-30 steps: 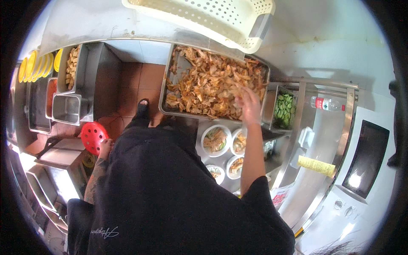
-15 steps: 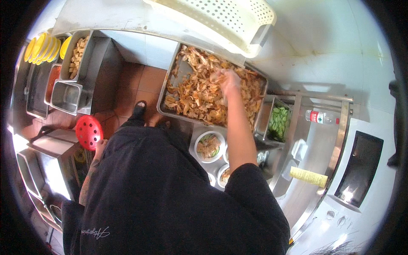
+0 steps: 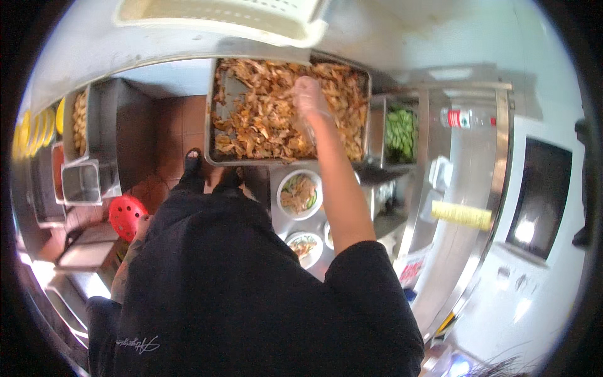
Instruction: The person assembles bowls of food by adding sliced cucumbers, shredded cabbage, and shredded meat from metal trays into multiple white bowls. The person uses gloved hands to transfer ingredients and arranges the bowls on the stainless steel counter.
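My right hand (image 3: 308, 97), in a clear plastic glove, reaches into a large metal tray (image 3: 209, 113) of brown shredded meat (image 3: 264, 122). Its fingers look curled down against the meat; motion blur hides what is in them. Low on the left, my left hand (image 3: 144, 225) grips the edge of a red round disc with holes (image 3: 127, 217), whose exact kind I cannot make out. Below the tray stands a white bowl (image 3: 299, 194) with meat and green slices in it. Another white bowl (image 3: 304, 248) with food sits nearer me, and others are partly hidden by my right arm.
Sliced green vegetables (image 3: 401, 133) fill a metal container right of the tray. A plastic bottle (image 3: 468, 119) lies on the steel shelf, near a yellow paper slip (image 3: 461, 215). A white appliance (image 3: 534, 201) is far right. A cream perforated basket (image 3: 226, 25) is above; metal pans (image 3: 81, 182) stand left.
The view has turned, so the tray appears farther left and more level. My right hand stays in the meat, its fingers now pointing more downward. The red disc remains at my left hand.
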Action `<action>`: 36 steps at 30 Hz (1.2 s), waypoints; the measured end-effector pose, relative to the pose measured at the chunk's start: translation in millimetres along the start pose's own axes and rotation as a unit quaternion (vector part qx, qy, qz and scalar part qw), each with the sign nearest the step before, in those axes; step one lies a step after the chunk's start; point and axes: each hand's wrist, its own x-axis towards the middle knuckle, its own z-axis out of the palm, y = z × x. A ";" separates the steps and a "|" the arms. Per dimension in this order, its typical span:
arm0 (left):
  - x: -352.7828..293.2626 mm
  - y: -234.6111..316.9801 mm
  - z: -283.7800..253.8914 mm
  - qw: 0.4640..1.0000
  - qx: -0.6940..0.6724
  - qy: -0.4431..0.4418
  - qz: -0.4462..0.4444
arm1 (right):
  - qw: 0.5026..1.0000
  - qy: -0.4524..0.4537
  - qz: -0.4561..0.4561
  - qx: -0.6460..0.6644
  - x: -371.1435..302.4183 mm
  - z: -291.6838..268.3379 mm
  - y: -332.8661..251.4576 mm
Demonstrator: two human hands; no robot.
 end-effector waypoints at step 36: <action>97.0 298.0 -11.0 0.973 0.047 -0.227 -0.023 | 0.889 0.171 0.415 -0.093 -389.0 124.2 287.7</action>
